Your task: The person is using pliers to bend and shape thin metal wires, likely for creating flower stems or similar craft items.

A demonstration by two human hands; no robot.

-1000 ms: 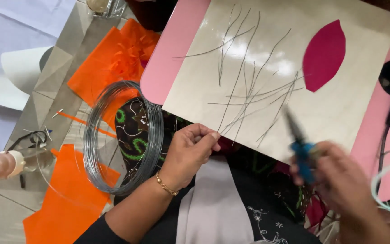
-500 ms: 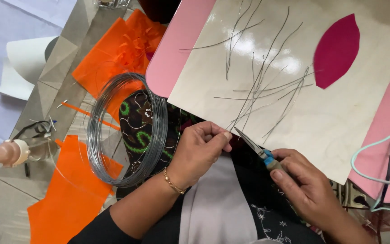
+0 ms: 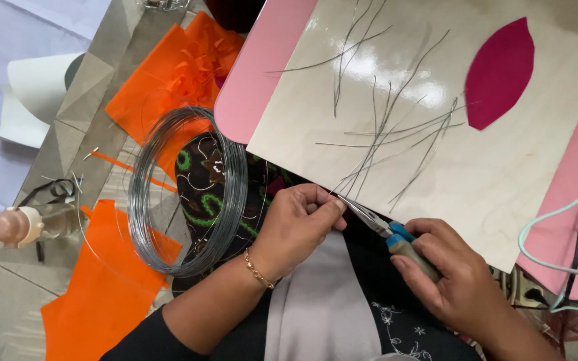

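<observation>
The left hand pinches a thin wire from the coil; the right hand grips pliers. The wire seems light and springy, best held near the cut.

Glossy beige geometric tiled floor is lying left of the hands; overhead light is glaring off the pale wooden board beyond them.

Bare board edge ahead; cut wires beyond, wire coil crowding the left.
</observation>
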